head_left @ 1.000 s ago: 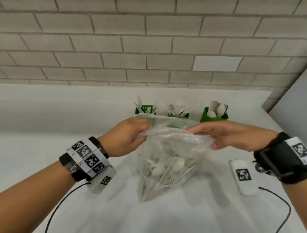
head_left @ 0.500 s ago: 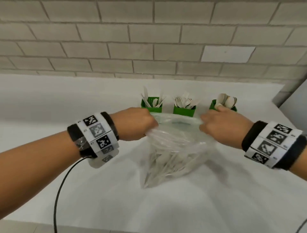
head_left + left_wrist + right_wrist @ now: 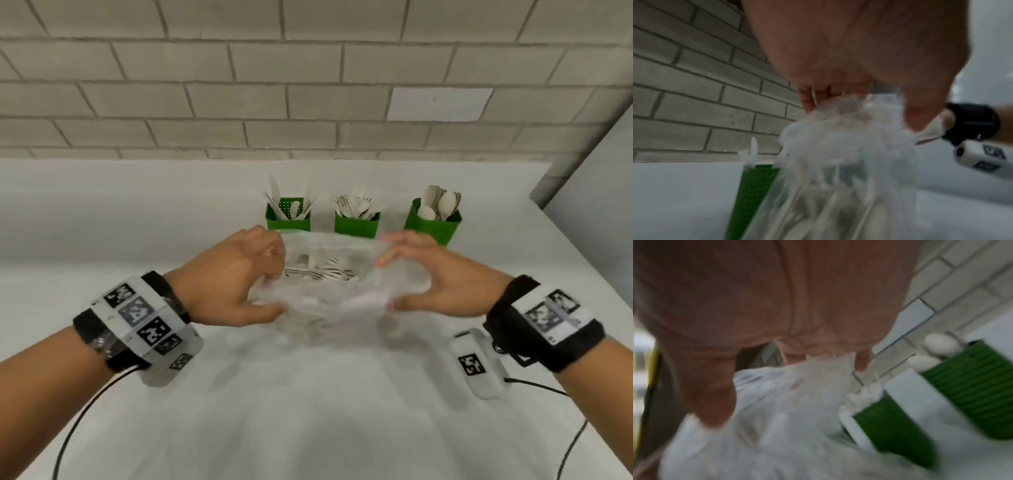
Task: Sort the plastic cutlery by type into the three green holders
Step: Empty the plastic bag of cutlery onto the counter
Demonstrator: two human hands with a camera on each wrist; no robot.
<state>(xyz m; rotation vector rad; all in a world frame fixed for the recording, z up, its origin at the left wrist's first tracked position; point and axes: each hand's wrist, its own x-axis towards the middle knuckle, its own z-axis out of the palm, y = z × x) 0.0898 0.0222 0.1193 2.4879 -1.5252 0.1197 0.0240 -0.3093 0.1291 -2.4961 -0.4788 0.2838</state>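
A grey brick wall [image 3: 239, 85] rises beyond my white table [image 3: 308, 411], with one white brick [image 3: 440, 103] far right.

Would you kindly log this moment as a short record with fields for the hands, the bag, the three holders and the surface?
left hand: grips the left side of the bag's mouth
right hand: grips the right side of the bag's mouth
clear plastic bag: held open between both hands, white cutlery inside
left holder: mostly knives, one spoon among them
middle holder: forks
right holder: spoons
white table: holders in a row near the brick wall
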